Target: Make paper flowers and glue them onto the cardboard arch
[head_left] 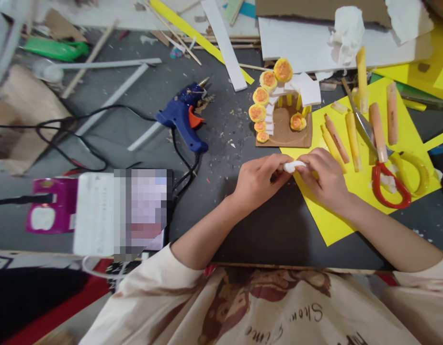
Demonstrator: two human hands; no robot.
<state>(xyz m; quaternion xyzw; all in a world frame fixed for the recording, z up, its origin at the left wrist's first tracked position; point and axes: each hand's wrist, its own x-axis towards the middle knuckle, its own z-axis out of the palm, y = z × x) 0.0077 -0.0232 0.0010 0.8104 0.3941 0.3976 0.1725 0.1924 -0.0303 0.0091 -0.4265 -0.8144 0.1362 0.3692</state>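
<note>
A small twisted white wad [295,166], which looks like tissue paper, is pinched between the fingertips of both hands. My left hand [261,179] grips its left end and my right hand [323,177] its right end, low over the corner of a yellow sheet [329,225]. Just beyond the hands stands a small craft model: a cardboard base [284,143], a curved flight of white steps [269,120] and several yellow-and-orange round flowers [260,97] along its outer side.
On the yellow sheet lie red-and-yellow-handled scissors [391,191] and several crayon-like sticks [392,115]. A blue glue gun [183,115] with a black cord rests left of the model. Further left are a phone [149,206], a white block [94,213] and a purple device [52,206]. Scraps lie behind.
</note>
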